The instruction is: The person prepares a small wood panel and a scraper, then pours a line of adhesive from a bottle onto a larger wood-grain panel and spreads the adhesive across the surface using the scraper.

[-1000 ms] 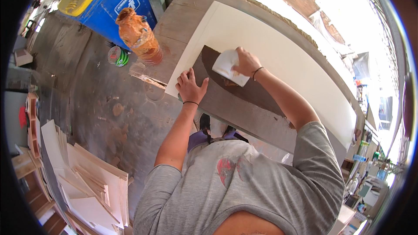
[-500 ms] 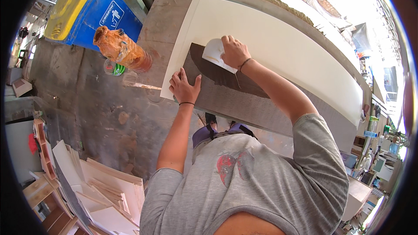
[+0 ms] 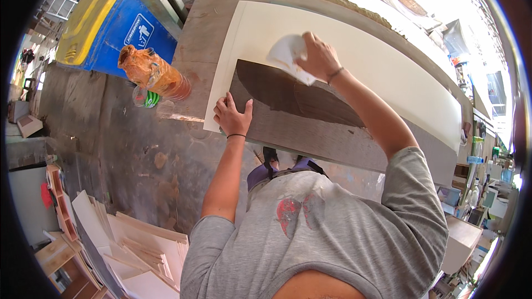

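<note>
My right hand (image 3: 320,60) is closed on a flat white spreader (image 3: 284,54) with a rounded edge, slightly blurred by motion. It is over the far edge of a dark brown, wet-looking patch (image 3: 277,87). That patch covers part of a grey-brown sheet (image 3: 299,133), which lies on a larger cream-white board (image 3: 266,22). At the near left corner of the sheet, my left hand (image 3: 233,115) rests with fingers spread, touching both the sheet and the board's left margin. Whether the spreader touches the surface, I cannot tell.
Left of the board stands an orange, smeared cylindrical container (image 3: 160,75), beside a small green-and-clear container (image 3: 145,97). Beyond them is a blue bin (image 3: 136,30) with a yellow lid. Wood offcuts (image 3: 133,243) lean at lower left. Cluttered shelves (image 3: 485,188) line the right side.
My right hand and the spreader have moved right, and the spreader has tilted, uncovering more of the dark patch. My left hand keeps its place on the sheet's corner.
</note>
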`<state>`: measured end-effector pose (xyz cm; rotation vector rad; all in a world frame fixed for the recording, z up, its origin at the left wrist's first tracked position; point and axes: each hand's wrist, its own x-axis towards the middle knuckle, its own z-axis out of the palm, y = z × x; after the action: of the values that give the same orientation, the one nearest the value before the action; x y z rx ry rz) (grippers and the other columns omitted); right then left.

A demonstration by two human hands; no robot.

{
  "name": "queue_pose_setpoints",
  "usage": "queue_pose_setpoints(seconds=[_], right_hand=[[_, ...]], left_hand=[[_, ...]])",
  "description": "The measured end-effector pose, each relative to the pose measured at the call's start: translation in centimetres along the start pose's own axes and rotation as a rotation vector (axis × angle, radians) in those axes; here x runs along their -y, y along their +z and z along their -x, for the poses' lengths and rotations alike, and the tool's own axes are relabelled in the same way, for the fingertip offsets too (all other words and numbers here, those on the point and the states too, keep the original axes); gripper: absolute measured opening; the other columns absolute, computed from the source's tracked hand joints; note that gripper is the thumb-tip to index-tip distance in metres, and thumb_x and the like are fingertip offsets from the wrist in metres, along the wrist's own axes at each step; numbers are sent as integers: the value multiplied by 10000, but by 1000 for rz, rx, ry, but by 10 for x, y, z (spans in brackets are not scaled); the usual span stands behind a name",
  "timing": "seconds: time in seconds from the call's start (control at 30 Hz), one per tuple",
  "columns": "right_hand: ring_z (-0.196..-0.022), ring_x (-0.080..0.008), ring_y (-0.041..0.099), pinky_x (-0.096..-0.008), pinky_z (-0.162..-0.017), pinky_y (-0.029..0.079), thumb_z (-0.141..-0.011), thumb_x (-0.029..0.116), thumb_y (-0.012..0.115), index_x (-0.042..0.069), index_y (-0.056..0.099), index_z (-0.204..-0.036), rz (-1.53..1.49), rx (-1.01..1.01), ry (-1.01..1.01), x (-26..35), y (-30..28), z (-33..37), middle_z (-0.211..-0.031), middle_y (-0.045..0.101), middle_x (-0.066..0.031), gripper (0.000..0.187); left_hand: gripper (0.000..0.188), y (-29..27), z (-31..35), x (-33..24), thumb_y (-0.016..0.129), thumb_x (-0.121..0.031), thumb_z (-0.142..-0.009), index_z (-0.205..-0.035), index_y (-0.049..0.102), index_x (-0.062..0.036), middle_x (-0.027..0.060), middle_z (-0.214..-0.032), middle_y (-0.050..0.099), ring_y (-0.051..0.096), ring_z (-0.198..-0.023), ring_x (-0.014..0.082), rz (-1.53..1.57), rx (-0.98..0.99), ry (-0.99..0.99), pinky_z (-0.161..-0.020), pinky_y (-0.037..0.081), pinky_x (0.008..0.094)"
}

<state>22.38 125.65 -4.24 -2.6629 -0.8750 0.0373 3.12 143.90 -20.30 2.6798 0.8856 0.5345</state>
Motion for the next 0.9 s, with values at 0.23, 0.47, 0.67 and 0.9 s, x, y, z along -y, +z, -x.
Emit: queue_pose_setpoints(seconds=[0.23, 0.47, 0.67, 0.9], right_hand=[[-1028, -355, 562, -427, -851, 470, -686, 205, 721, 12, 428, -1142, 60, 273, 190, -46, 24, 77, -1072, 565, -188, 576], [-1029, -341, 554, -425, -835, 483, -740, 198, 660, 7, 446, -1114, 73, 327, 8, -11, 36, 100, -1029, 541, -173, 472], [-1004, -341, 564, -432, -816, 485, -742, 161, 636, 11, 447, -1094, 74, 122, 86, -25, 45, 55, -1041, 545, -173, 427], [-965, -356, 583, -442, -797, 491, -765, 104, 562, 16, 466, -1060, 99, -5, 123, -38, 40, 19, -1025, 561, -183, 323]], left_hand=[[733, 1, 0, -3, 653, -552, -699, -1232, 545, -61, 78, -1110, 472, 443, -1057, 274, 8, -7, -2, -832, 373, 432], [742, 3, 1, -1, 650, -559, -700, -1243, 543, -65, 75, -1115, 477, 446, -1059, 270, -3, -14, -4, -838, 374, 429], [744, 2, 1, -1, 643, -567, -706, -1238, 548, -56, 69, -1115, 477, 448, -1054, 270, -7, -1, 5, -846, 372, 427], [751, 1, 0, -1, 636, -572, -709, -1247, 541, -56, 67, -1126, 469, 437, -1067, 266, -7, 14, -10, -854, 366, 423]])
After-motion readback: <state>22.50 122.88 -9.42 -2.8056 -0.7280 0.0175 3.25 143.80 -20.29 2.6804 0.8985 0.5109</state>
